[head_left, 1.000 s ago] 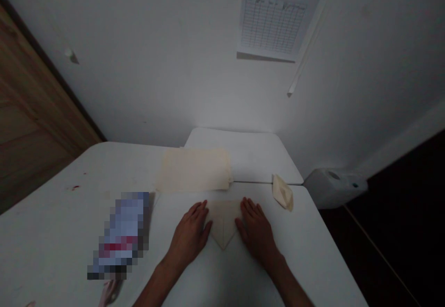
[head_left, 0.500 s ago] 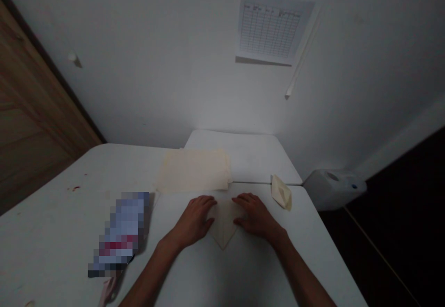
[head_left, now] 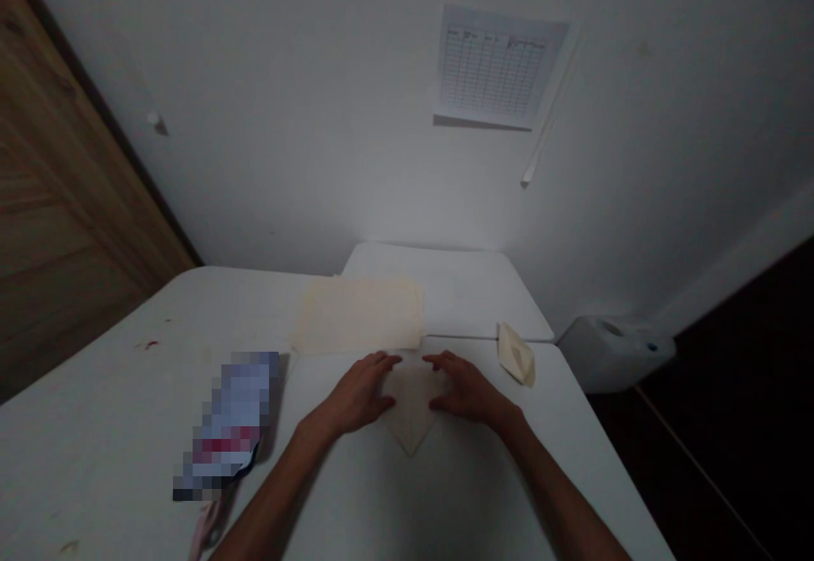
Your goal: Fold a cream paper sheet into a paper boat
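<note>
A piece of folded cream paper (head_left: 412, 413) lies on the white table between my hands, its pointed end towards me. My left hand (head_left: 364, 391) rests on its left side, thumb and forefinger apart. On the right side lies my right hand (head_left: 463, 387), its thumb likewise spread from the outstretched forefinger. Both hands touch the paper from above and cover its side corners. To the right of my right hand sits another folded paper piece (head_left: 516, 356) with raised folds.
Cream paper sheets (head_left: 359, 315) lie beyond my hands. A blurred-out blue and red item (head_left: 232, 417) is at left, with a pink strip (head_left: 203, 527) below it. A printed chart (head_left: 502, 65) hangs on the wall. Beyond the table's right edge stands a white container (head_left: 614, 353).
My forefingers have stretched out a little and lifted slightly at the paper's far end. The folded paper stays in place between my hands. The camera view has shifted slightly.
</note>
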